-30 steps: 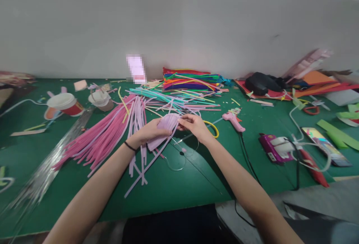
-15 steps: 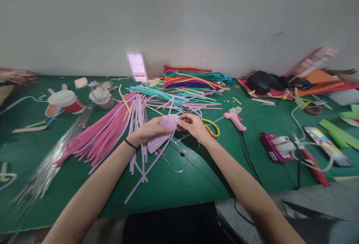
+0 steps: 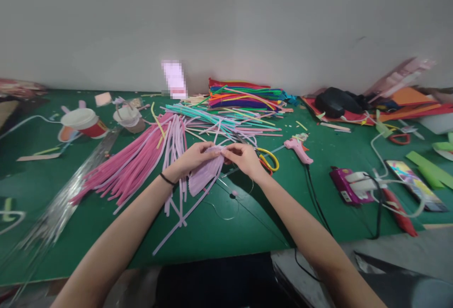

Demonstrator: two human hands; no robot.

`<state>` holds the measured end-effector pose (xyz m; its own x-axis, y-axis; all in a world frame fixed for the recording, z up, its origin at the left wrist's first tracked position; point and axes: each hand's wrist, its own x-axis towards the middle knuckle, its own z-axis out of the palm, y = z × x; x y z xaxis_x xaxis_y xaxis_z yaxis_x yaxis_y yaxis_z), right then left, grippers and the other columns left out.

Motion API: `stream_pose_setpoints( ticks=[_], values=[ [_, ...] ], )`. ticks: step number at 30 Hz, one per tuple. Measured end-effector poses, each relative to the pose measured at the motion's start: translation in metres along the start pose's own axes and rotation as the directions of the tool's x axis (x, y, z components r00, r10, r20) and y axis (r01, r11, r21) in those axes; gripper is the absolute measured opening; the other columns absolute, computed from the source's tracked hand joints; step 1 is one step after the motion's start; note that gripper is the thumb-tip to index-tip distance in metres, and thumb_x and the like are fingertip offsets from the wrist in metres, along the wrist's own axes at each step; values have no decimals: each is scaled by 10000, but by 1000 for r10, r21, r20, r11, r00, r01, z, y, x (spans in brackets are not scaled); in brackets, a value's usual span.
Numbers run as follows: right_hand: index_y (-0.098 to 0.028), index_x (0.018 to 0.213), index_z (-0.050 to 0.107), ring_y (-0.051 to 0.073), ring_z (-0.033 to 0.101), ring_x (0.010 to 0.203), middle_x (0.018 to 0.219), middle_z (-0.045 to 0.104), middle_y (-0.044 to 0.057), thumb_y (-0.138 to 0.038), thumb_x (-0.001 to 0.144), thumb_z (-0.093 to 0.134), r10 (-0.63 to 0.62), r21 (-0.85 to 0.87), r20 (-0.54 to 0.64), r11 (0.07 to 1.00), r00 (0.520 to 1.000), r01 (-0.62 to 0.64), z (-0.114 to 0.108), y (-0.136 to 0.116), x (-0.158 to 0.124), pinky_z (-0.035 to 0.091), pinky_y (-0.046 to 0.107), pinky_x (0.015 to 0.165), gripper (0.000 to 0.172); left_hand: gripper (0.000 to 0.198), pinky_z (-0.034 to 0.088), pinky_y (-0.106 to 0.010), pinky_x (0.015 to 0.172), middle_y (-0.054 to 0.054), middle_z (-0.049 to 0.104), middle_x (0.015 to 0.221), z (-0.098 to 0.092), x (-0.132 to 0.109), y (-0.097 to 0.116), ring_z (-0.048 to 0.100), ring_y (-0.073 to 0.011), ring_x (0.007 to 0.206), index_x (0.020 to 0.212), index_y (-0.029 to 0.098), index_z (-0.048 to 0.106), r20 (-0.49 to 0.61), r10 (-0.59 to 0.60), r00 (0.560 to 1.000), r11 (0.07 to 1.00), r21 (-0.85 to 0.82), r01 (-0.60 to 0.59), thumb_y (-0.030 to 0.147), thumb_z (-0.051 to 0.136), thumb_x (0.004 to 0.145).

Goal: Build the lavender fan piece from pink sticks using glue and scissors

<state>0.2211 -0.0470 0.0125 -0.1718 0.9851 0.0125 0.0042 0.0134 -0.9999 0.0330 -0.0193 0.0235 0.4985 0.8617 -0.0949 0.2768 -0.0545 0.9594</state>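
Left hand [image 3: 194, 156] and right hand [image 3: 245, 158] both pinch the lilac piece [image 3: 203, 176] at its upper end; it looks light, soft and bendable, best gripped there.

Dim, soft light (wide-angle distortion)

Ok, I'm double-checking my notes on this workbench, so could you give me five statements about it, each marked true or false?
1. The left hand and the right hand are both on the lilac piece. True.
2. The right hand grips the glue gun. False: it lies on the green table.
3. A dark band circles the left wrist. True.
4. The yellow scissor handle is left of the lilac piece. False: it is to the right.
5. The phone at the right lies beyond the purple box, further right. True.
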Motion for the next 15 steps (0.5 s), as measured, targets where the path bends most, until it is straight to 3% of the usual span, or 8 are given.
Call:
stream_pose_setpoints(
  ticks=[5, 10, 15],
  values=[
    [-175, 817, 685, 152, 644, 596, 655, 675, 7, -476, 694, 752, -12, -4, 12, 1000, 1000, 12, -1, 1, 1, 543, 296, 590, 332, 269, 417, -233, 645, 3, 641, 784, 1, 0, 1, 555, -140, 712, 826, 170, 670, -29, 21, 999, 1000, -10, -22, 419, 691, 728],
    [-179, 788, 688, 130, 619, 570, 634, 667, -3, -477, 658, 782, 26, 44, 11, 999, 1000, -26, 0, 0, 1, 537, 283, 593, 339, 308, 410, -231, 584, -10, 655, 752, 2, -1, 0, 547, -137, 644, 854, 161, 698, -25, -24, 999, 1000, -12, 24, 406, 741, 673],
    [-172, 814, 708, 144, 664, 653, 699, 696, 11, -496, 680, 758, 123, 158, 16, 980, 992, -124, -3, -1, 1, 566, 311, 705, 354, 303, 396, -227, 564, 0, 636, 719, 3, 0, -2, 539, -135, 627, 829, 164, 692, -76, 16, 997, 999, 39, -13, 421, 744, 679]
  ],
)
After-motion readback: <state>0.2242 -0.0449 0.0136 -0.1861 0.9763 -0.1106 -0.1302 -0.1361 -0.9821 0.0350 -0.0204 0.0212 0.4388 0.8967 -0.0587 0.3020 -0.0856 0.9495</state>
